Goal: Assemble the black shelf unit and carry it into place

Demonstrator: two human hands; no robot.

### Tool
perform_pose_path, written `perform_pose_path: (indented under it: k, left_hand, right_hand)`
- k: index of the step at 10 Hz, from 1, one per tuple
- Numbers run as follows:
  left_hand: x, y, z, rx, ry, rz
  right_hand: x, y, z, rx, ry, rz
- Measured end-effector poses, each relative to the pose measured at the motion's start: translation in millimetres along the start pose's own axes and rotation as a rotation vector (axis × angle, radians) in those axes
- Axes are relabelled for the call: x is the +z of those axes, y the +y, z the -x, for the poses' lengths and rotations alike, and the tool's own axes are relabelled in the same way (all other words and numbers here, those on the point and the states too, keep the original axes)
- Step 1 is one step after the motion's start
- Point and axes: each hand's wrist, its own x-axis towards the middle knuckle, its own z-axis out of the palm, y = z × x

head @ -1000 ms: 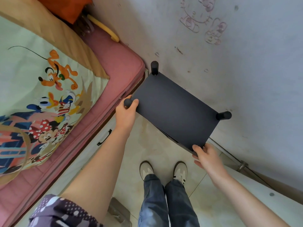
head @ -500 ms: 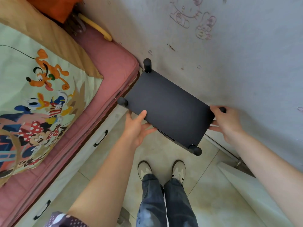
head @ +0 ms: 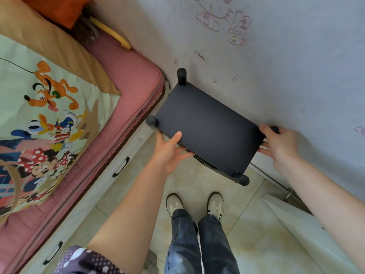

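- Both your hands are on the black shelf unit (head: 207,127): your left hand (head: 167,151) has its thumb laid on the top panel at the near long edge with the fingers reaching underneath it, and your right hand (head: 280,143) is wrapped over the far right corner, covering most of the post cap there.
- Your bed (head: 126,76), with its pink mattress, fills the left side, and a cartoon-print sheet (head: 45,119) lies across it.
- Your wall (head: 276,66) runs along the right and carries faint cartoon doodles (head: 223,16) near the top.
- Your tiled floor (head: 197,186) shows between the bed and the wall.
- The black shelf unit sits in the corner between bed and wall, its top panel angled toward you and its left end just beside the mattress edge; you cannot tell whether its feet touch the floor.
- White drawer fronts (head: 94,194) with black handles run below the mattress.
- Your jeans (head: 197,244) and light trainers (head: 174,202) stand just short of the shelf.
- Three round black post caps (head: 181,76) stick up at the uncovered corners.
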Motion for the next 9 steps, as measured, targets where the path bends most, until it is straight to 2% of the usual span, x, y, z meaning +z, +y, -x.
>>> perform_pose_path:
  k: [3,6,9]
  left_hand:
    - [-3.6,-8.3,3.9,0.03,0.001,-0.052]
    - [1.5,-25.7,8.7,0.11,0.111,-0.068]
    - [-52.9,-41.9,47.1,0.093,0.075,-0.231]
  right_hand:
    - [-7.6,0.4,0.7,0.086,-0.107,-0.084]
    - [-5.7,27.8,24.6,0.082,-0.082,-0.098]
    - [-3.3,76.4,71.4,0.066,-0.11,-0.007]
